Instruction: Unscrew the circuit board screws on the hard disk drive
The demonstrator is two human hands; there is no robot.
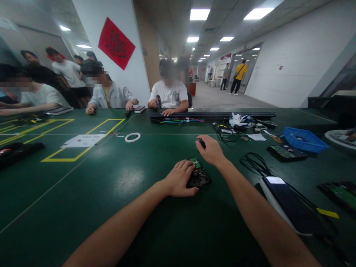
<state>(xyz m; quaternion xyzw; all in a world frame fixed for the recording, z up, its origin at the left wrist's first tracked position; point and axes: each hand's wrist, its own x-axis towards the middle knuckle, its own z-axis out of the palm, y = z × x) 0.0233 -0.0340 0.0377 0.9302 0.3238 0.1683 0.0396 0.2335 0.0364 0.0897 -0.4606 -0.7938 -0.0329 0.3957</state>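
A small black device with a green circuit board (199, 177) lies open on the green table (111, 200). My left hand (181, 178) rests over its left side, fingers on the board's edge and thumb along the near edge, gripping it. Above and to the right of the device, my right hand (211, 150) is closed round a small dark tool (201, 143), probably a screwdriver, whose thin tip points down toward the board. Most of the tool's handle is hidden by the fingers.
To the right are a blue tray (304, 140), another circuit board unit (287, 152), black cables (254, 163) and a phone (292, 204). A white ring (132, 137) and papers (83, 141) lie left. Across the table, a person holds a power driver (158, 102) by a long black housing (214, 115).
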